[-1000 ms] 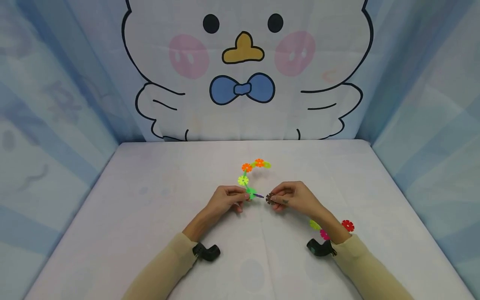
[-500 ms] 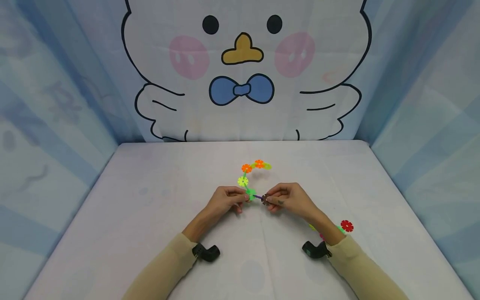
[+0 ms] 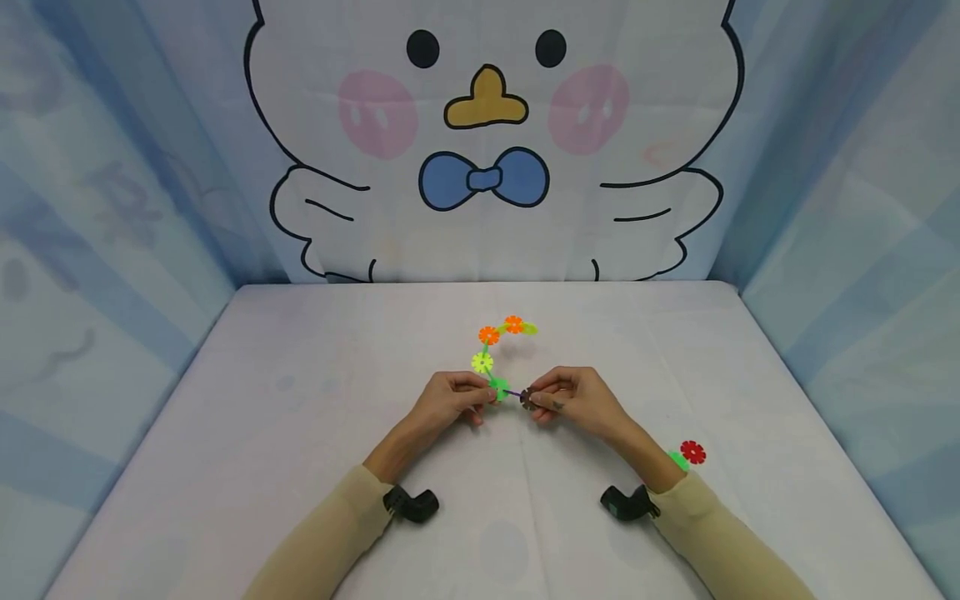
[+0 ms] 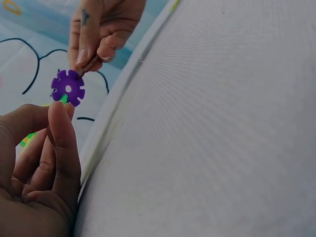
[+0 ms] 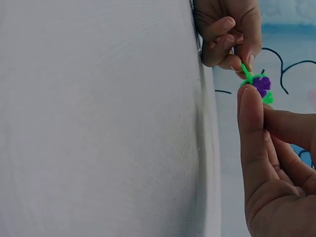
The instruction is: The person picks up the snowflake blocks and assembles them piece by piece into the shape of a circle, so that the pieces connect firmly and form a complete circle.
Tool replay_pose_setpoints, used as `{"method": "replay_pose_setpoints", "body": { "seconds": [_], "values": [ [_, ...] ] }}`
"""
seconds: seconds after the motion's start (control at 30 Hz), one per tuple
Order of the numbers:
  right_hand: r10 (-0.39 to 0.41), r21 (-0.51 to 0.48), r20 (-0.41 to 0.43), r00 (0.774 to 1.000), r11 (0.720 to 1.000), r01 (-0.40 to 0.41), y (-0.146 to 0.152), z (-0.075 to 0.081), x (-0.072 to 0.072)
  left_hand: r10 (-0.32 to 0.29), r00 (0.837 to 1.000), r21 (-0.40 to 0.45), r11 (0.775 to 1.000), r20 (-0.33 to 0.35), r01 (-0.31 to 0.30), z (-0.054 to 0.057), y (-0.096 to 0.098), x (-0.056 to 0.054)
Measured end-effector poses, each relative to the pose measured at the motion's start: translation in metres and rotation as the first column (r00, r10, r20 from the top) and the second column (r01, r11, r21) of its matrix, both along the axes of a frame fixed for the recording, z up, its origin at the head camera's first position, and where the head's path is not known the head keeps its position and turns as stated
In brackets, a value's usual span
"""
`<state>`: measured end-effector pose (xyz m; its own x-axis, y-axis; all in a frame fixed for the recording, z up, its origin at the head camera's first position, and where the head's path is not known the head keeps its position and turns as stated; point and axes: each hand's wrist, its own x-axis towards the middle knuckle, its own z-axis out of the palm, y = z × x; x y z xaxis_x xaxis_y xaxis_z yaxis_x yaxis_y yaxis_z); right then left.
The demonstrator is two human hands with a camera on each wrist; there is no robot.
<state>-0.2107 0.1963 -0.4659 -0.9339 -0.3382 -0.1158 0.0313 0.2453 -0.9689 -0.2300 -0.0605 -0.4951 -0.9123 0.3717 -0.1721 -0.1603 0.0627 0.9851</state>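
Note:
A curved chain of interlocking snowflake discs hangs above the table, with orange (image 3: 489,335), yellow (image 3: 481,363) and green discs. My left hand (image 3: 457,397) pinches the green disc (image 3: 500,386) at its near end between thumb and fingers. A purple disc (image 4: 59,88) is slotted onto that green one and points toward my right hand (image 3: 577,402). Between thumb and index finger, the right hand holds a dark brown disc (image 3: 526,401) against the purple disc's edge. Whether their notches interlock, I cannot tell. The right wrist view shows the purple disc partly behind the fingertips.
Beside the right forearm, a red disc (image 3: 693,452) and a green disc (image 3: 678,460) lie on the white-covered table (image 3: 300,433). The forearm may hide more pieces. A printed curtain (image 3: 480,242) stands behind the table's far edge.
My right hand has moved left with the brown disc, closing the gap to the purple disc. The chain has shifted slightly left. The right forearm now covers the yellow and pink discs.

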Motion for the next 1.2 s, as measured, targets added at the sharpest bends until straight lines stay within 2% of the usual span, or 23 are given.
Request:
{"method": "replay_pose_setpoints", "body": {
  "seconds": [0.9, 1.2],
  "values": [
    [0.003, 0.011, -0.023, 1.0, 1.0, -0.003, -0.0012, -0.0002, 0.001, 0.005, 1.0, -0.006, 1.0, -0.009, -0.005, -0.0007, -0.0001, 0.0012],
    [-0.022, 0.028, -0.033, 0.999, 0.999, 0.023, -0.0051, -0.0002, 0.0037, 0.006, 1.0, -0.017, 1.0, -0.022, -0.007, -0.0001, -0.0012, 0.0015]
  ]
}}
